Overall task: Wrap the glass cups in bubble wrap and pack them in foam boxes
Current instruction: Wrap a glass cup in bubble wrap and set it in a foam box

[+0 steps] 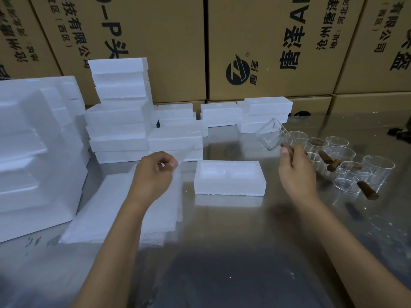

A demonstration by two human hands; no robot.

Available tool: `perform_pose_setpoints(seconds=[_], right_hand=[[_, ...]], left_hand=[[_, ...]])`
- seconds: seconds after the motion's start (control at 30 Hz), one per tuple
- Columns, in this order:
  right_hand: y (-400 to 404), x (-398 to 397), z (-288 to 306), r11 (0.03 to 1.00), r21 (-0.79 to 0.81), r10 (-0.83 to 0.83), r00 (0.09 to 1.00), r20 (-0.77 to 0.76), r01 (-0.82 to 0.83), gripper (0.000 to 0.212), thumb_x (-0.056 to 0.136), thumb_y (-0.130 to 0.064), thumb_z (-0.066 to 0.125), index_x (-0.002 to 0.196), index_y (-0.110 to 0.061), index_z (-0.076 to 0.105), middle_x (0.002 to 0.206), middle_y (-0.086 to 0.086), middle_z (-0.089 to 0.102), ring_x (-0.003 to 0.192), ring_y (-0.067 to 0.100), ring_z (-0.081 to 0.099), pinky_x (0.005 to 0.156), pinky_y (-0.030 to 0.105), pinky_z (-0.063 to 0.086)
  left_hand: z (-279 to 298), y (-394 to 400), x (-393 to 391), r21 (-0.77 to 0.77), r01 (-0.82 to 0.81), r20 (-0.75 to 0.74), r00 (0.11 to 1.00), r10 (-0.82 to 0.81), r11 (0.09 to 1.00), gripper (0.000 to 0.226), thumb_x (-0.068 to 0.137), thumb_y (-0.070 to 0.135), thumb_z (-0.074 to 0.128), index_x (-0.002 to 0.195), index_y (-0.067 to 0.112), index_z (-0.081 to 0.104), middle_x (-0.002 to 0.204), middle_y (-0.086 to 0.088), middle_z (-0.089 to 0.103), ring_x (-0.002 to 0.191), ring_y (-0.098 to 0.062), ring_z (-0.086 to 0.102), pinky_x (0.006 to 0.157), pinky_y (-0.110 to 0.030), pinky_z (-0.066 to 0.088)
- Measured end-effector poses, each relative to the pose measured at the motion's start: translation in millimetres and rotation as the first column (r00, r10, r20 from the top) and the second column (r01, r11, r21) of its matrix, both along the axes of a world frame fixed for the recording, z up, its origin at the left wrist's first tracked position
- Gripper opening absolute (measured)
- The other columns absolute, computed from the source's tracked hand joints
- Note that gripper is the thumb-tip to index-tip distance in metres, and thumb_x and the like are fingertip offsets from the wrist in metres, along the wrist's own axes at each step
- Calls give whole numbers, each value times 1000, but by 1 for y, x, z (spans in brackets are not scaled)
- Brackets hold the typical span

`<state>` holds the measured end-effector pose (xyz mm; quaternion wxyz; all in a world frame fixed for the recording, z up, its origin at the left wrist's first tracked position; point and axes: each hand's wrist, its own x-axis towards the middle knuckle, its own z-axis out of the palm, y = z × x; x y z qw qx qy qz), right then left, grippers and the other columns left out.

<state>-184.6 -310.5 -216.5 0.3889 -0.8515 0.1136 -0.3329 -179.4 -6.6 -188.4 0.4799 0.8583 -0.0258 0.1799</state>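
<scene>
While you hold both pieces off the bench, the wrap has not yet begun; notes follow
Stage: early, by my reading; cup and sheet are in hand but well apart, nothing wound round the glass yet
Right hand (297, 172): your grip is clamped on the brown handle of a glass cup (272, 136), which is lifted clear of the bench and tilted, mouth toward the rear right
Left hand (155, 172): fingers and thumb pinched together on a corner of a thin translucent bubble wrap sheet (184, 153), raised above the stack
Wrap stack (124, 210): a pile of white sheets lies flat under your left forearm; plenty left
Open foam box (230, 180): sits on the bench (222, 252) between your hands, cavity up, nothing in it that I can make out
Unwrapped cups (347, 165): a cluster stands and lies at the right, bare glass, brown handles showing; exact count hard to tell through the overlap
Foam box stacks (121, 112): piled at the rear left and centre; closed, so whether any hold packed cups cannot be told
Foam trays (33, 152): larger moulded pieces at far left
Cartons (266, 45): printed cardboard wall behind
Done: one cup picked, one sheet picked, one box set open
Left: wrap this cup, seat it in the box, then the whole cluster at your right
</scene>
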Motion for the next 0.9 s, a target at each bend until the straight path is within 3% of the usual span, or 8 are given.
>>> perform_pose_setpoints(seconds=[0.07,0.17,0.27,0.43,0.6,0.67,0.77,0.9], right_hand=[[32,-14,10,958,234,154,986,66,-166,18,103,-35,41,94,-23,51,72,-21,57,72,4,49,59,23,30],[77,-37,14,828,396,388,915,109,-398,18,96,-39,41,86,-31,54,60,-18,48,53,-1,43,51,15,31],[99,-53,8,808,314,497,863,88,-498,21,94,-46,39,93,-29,51,65,-13,47,56,1,41,52,16,32],[96,-60,-3,879,164,445,894,54,-448,14,105,-31,40,105,-21,49,66,-6,48,60,6,44,64,33,38],[85,-55,-6,895,211,380,920,100,-393,10,106,-29,40,100,-25,48,71,-10,52,65,3,48,63,24,39],[85,-52,-5,857,308,393,911,125,-412,12,107,-27,41,99,-24,49,73,-8,58,66,2,51,64,22,41],[89,-52,-4,738,442,471,858,205,-511,16,108,-29,40,100,-22,51,85,-6,70,78,13,64,71,33,47],[93,-54,-6,666,404,580,776,249,-627,21,102,-41,38,110,-29,53,115,-11,71,106,10,67,92,34,51]], left_hand=[[1,-7,-2,-54,33,19,999,-32,998,26,96,9,57,74,21,65,61,31,59,58,9,51,51,-2,36],[-1,-15,-5,-86,101,-13,995,-102,991,27,99,12,53,79,22,67,76,23,67,72,3,55,56,0,38],[-3,-19,-6,-106,167,-100,979,-178,980,25,101,18,53,85,24,72,89,7,71,75,-5,55,58,-1,38],[0,-23,-10,-262,210,-133,959,-251,942,9,88,10,72,82,16,76,87,10,76,78,1,67,63,-1,43],[3,-23,-14,-351,207,-129,955,-266,913,9,77,14,83,76,13,74,70,10,70,53,6,56,54,-4,40],[1,-23,-14,-344,217,-148,948,-281,913,11,79,18,83,77,13,73,66,12,66,51,5,54,54,-4,40],[-2,-27,-14,-312,261,-184,927,-327,914,9,84,20,78,79,14,73,67,14,66,57,5,56,56,-5,41],[-5,-40,-16,-240,349,-249,880,-405,906,7,88,17,74,81,16,74,69,14,69,61,6,60,55,-5,41]])
